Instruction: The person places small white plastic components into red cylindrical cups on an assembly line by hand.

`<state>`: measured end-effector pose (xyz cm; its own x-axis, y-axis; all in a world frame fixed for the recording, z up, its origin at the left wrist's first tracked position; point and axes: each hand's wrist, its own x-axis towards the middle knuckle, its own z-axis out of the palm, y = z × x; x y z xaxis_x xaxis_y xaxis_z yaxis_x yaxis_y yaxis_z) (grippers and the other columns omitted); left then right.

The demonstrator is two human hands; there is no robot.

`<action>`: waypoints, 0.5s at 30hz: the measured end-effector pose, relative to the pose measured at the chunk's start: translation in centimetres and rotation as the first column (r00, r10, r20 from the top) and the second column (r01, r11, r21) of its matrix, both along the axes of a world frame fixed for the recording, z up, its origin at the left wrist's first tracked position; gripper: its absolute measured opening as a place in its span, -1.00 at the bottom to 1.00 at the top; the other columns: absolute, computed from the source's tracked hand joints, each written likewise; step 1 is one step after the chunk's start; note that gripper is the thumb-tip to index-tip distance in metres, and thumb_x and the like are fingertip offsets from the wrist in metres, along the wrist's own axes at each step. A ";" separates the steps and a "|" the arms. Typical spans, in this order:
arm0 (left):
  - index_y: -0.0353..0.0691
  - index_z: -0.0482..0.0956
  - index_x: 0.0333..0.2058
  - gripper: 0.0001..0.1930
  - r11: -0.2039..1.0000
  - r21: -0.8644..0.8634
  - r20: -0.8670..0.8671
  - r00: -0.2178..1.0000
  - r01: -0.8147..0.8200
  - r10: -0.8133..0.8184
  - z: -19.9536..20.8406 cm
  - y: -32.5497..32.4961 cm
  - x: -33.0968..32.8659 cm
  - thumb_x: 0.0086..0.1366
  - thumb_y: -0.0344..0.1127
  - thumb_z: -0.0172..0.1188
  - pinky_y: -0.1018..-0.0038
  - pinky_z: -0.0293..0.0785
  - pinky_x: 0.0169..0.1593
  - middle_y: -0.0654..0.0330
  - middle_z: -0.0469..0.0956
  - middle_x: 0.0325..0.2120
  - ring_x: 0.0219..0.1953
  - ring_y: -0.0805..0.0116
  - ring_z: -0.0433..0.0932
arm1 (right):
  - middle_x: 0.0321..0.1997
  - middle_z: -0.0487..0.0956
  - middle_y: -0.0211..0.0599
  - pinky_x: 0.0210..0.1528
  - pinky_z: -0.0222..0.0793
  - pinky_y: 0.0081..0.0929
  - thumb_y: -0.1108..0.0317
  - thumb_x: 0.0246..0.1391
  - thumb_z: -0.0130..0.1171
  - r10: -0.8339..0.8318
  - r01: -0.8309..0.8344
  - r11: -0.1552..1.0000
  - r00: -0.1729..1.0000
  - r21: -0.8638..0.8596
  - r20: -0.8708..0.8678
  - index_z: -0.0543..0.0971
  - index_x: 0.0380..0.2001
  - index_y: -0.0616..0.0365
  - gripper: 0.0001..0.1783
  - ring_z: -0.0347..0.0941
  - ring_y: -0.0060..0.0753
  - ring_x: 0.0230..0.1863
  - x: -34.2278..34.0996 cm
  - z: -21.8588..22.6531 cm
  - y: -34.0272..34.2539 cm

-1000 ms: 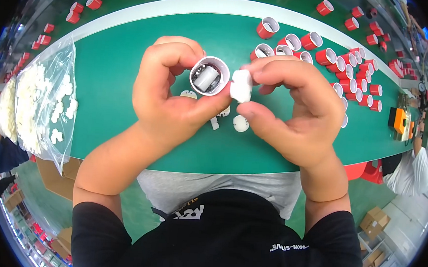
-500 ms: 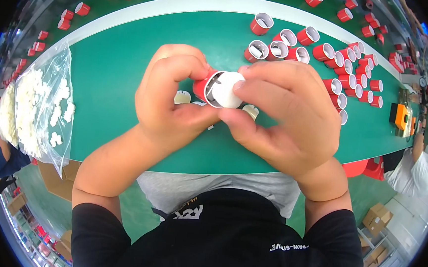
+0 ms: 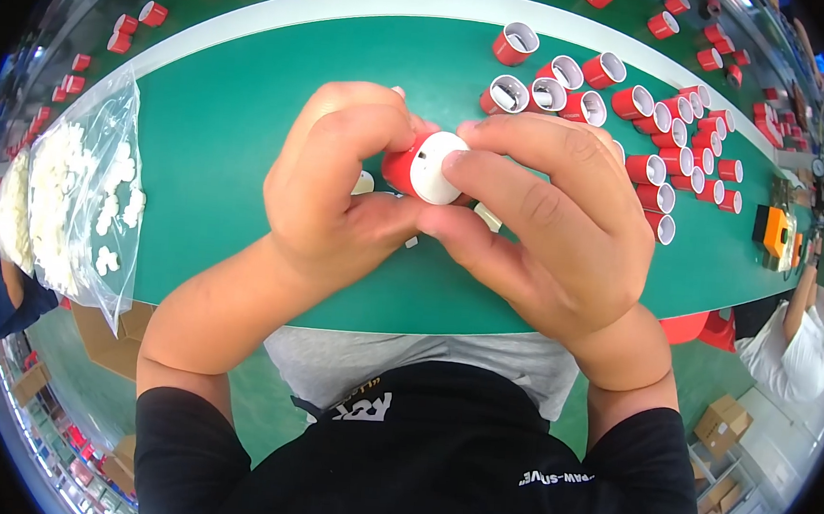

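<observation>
My left hand (image 3: 327,175) is closed round a small red cup-shaped housing (image 3: 399,167), held tilted above the table. Over its mouth lies a round white cap (image 3: 434,171) with a small dark hole near its edge. Thumb and fingers of my right hand (image 3: 554,210) press on that cap and grip its rim. Below the hands, a cream-coloured piece (image 3: 364,184) and another pale piece (image 3: 488,217) lie on the green table, partly hidden by my fingers.
To the right stand several red cups with white insides (image 3: 633,102). A clear plastic bag (image 3: 81,205) of small white parts lies at the left. An orange-and-black device (image 3: 772,232) sits at the right edge. A white strip (image 3: 353,3) borders the far side. Other people are at both sides.
The white cap has gone from standing off the red housing's open mouth, with the inside showing, to covering that mouth. Both hands keep nearly the same place.
</observation>
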<state>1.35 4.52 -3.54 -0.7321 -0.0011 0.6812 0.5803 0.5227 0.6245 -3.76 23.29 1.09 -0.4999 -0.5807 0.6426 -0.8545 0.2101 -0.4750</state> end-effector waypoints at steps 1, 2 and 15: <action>-0.29 0.52 -0.23 -0.47 0.998 0.048 -0.069 0.996 -0.045 0.048 -0.1 0.2 -0.2 -0.10 -0.21 0.63 0.34 0.61 -0.18 0.15 0.61 -0.35 -0.33 0.25 0.56 | -0.12 0.65 -0.24 -0.20 0.47 -0.35 0.37 -0.23 0.58 -0.002 0.002 1.000 1.000 0.009 -0.023 0.68 -0.21 0.13 -0.58 0.58 -0.20 -0.20 -0.1 -0.1 0.0; -0.29 0.52 -0.23 -0.47 0.998 0.047 -0.069 0.996 -0.046 0.049 -0.1 0.2 -0.1 -0.10 -0.21 0.63 0.34 0.61 -0.18 0.15 0.61 -0.35 -0.33 0.25 0.56 | -0.11 0.65 -0.23 -0.18 0.48 -0.35 0.35 -0.23 0.58 -0.004 0.005 1.000 0.999 0.018 -0.045 0.68 -0.21 0.13 -0.57 0.58 -0.20 -0.18 -0.1 -0.1 0.0; -0.27 0.55 -0.25 -0.53 0.999 -0.014 -0.076 0.996 -0.050 0.048 0.2 0.0 -0.2 -0.13 -0.38 0.61 0.24 0.64 -0.07 0.16 0.61 -0.37 -0.35 0.24 0.58 | 0.03 0.60 -0.19 -0.03 0.45 -0.20 0.20 -0.31 0.57 -0.056 0.068 0.991 0.993 0.113 -0.103 0.71 -0.22 0.11 -0.51 0.57 -0.06 0.00 0.6 -0.4 -0.3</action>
<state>1.12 4.54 -3.36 -0.6780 -0.0243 0.7346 0.5988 0.5615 0.5712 -3.21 22.97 0.69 -0.4742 -0.6240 0.6211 -0.8799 0.3125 -0.3579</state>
